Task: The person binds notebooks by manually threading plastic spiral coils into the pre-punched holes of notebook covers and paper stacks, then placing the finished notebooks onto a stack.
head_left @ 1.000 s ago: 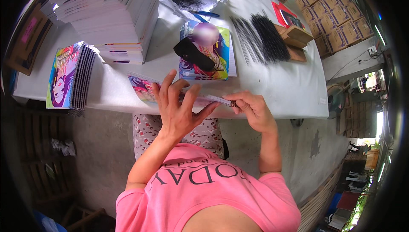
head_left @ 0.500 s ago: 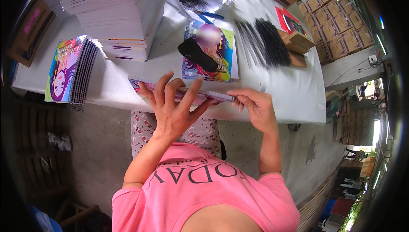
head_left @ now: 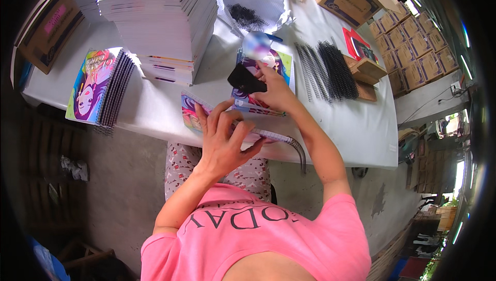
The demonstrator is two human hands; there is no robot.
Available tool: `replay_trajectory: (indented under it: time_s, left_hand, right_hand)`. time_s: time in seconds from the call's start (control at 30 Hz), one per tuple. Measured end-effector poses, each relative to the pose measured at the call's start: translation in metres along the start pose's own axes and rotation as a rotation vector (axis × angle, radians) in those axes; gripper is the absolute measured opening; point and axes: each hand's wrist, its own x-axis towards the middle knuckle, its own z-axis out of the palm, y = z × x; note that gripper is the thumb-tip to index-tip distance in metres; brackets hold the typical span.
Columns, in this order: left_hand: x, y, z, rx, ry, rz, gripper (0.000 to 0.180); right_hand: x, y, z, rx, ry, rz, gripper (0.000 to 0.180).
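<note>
Left hand [head_left: 223,139] spreads wide and flat over the notebook [head_left: 192,115] at the near edge of the white table [head_left: 330,126], while the right hand [head_left: 276,89] closes on a small black tool [head_left: 246,78] over the stack of covers [head_left: 281,64] just beyond. The risk: the black spiral coil [head_left: 298,152] overhangs the table edge and could snag or slip out if the pressing palm shifts. The notebook looks thin, its colourful cartoon cover mostly hidden.
</note>
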Motion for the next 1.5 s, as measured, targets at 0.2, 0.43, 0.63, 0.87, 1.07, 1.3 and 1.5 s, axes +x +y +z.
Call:
replay_trajectory:
  time_s: [0.2, 0.43, 0.63, 0.87, 1.07, 1.3, 1.5]
  left_hand:
    - [0.002, 0.01, 0.005, -0.022, 0.04, -0.107, 0.048]
    - [0.001, 0.006, 0.009, -0.045, 0.064, -0.071, 0.05]
    - [-0.001, 0.006, 0.006, -0.068, 0.063, -0.071, 0.05]
    - [-0.001, 0.003, 0.0, -0.071, 0.046, -0.058, 0.048]
    - [-0.001, 0.004, -0.003, -0.099, 0.053, -0.058, 0.052]
    - [-0.002, 0.001, -0.009, -0.026, 0.047, -0.147, 0.075]
    - [0.013, -0.036, -0.035, 0.036, 0.135, -0.147, 0.061]
  right_hand:
    - [-0.071, -0.053, -0.038, 1.236, 0.328, 0.024, 0.041]
    - [-0.112, -0.015, -0.031, 0.945, 0.003, -0.414, 0.031]
    - [-0.104, -0.007, -0.02, 0.973, 0.008, -0.51, 0.025]
    - [-0.094, -0.035, -0.046, 0.53, -0.017, -0.358, 0.01]
    - [-0.087, -0.037, -0.032, 0.798, 0.059, -0.523, 0.018]
    - [-0.077, -0.056, -0.031, 0.533, -0.057, -0.493, 0.02]
    - [-0.065, -0.049, -0.017, 0.903, -0.057, -0.61, 0.018]
